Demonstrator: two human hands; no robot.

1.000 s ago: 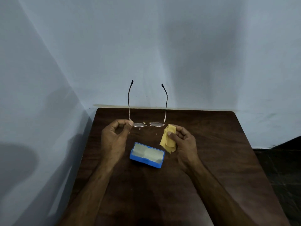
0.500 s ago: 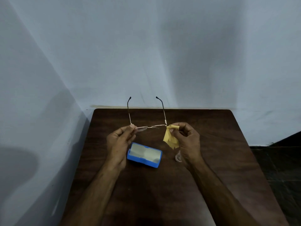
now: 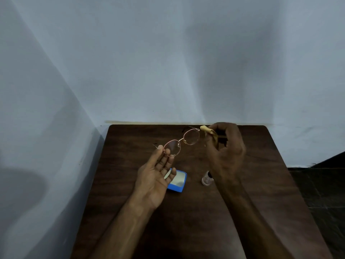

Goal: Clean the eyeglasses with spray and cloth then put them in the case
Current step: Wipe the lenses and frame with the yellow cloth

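Thin gold-rimmed eyeglasses [image 3: 183, 142] hang in the air over the table, lenses facing me and tilted up to the right. My left hand [image 3: 156, 174] pinches the rim of the left lens between thumb and fingertips, palm up. My right hand [image 3: 225, 148] holds a crumpled yellow cloth [image 3: 210, 133] against the glasses' right end. An open blue case [image 3: 178, 181] with a white lining lies on the table, partly behind my left hand. A small clear spray bottle [image 3: 206, 178] stands to the right of the case, partly hidden by my right wrist.
The dark wooden table [image 3: 261, 184] stands in a corner, with pale walls at the back and on the left. Dark floor [image 3: 324, 187] shows past the table's right edge.
The glasses have turned from temples-up to lenses facing me and tilted. My right hand has risen toward the table's far edge with the cloth, uncovering the spray bottle. My left palm has turned upward.
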